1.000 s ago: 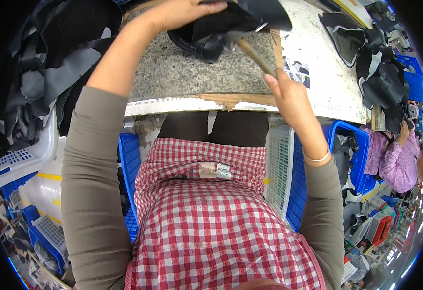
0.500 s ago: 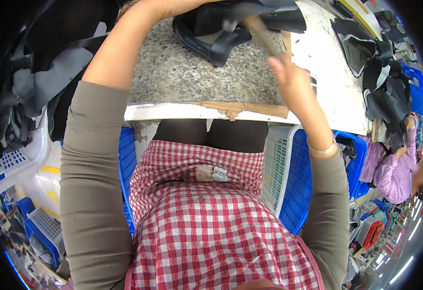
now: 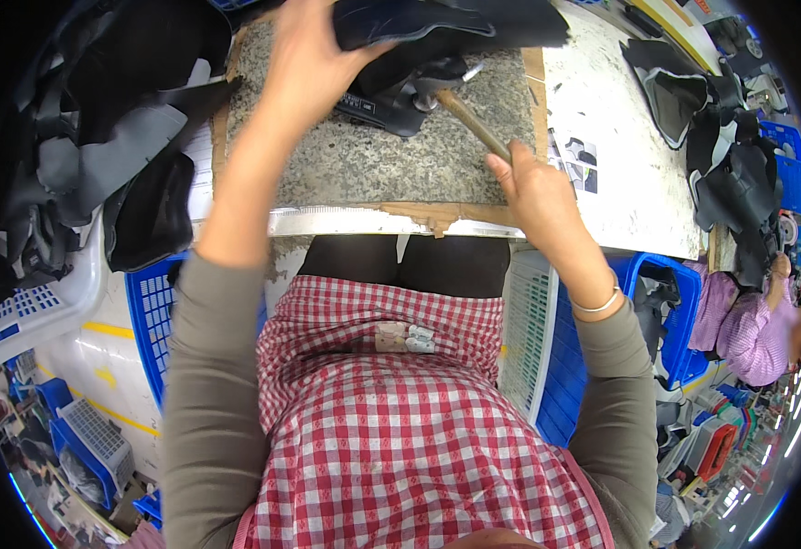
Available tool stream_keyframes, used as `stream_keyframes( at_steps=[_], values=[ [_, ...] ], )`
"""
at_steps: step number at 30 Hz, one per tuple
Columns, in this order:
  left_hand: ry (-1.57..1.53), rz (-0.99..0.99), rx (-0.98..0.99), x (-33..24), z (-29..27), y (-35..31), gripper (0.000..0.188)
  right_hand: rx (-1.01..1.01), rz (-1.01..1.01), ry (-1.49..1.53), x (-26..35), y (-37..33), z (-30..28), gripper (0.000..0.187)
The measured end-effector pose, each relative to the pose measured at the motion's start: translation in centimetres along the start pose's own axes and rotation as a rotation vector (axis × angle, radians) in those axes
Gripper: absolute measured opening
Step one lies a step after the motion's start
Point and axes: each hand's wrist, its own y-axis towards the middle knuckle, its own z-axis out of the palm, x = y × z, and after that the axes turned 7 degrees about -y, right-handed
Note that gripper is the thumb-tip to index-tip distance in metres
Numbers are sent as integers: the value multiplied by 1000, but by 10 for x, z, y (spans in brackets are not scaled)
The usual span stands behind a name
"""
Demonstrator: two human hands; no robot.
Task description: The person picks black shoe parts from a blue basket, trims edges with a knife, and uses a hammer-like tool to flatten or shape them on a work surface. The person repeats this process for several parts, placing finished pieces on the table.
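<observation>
My left hand [image 3: 313, 64] is raised at the far side of the table, blurred by motion. Its thumb lies against the underside of a black leather piece [image 3: 410, 23], which it grips; its other fingers are partly out of view. Wrapped round the wooden handle of a hammer [image 3: 474, 125] is my right hand [image 3: 542, 197]. The hammer's metal head is low over the lower part of the black leather work [image 3: 391, 117], which rests on a speckled stone slab [image 3: 327, 174]. Whether the head touches the leather, I cannot tell.
Black and grey leather pieces [image 3: 117, 137] are heaped at the left, above a white basket [image 3: 89, 293]. More black pieces [image 3: 730, 174] lie at the right. Blue crates [image 3: 666, 320] stand below the table. Another person [image 3: 753, 329] works at the far right.
My left hand has come nearer and right, lifting part of the black leather. The hammer, blurred before, is now lower and nearer to me, and my right hand has come down with it.
</observation>
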Motion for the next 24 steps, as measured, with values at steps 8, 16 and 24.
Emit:
stream_keyframes(
  at_steps=[8,16,24],
  values=[
    [235,-167,-21,-40,-43,15,45,72,42,296,41,-17,-66,41],
    [895,328,415,-123,-54,152,17,-206,32,348,51,-59,-123,39],
    [-105,114,406,-23,-29,4,70,119,140,222,25,-72,-24,35]
  ],
)
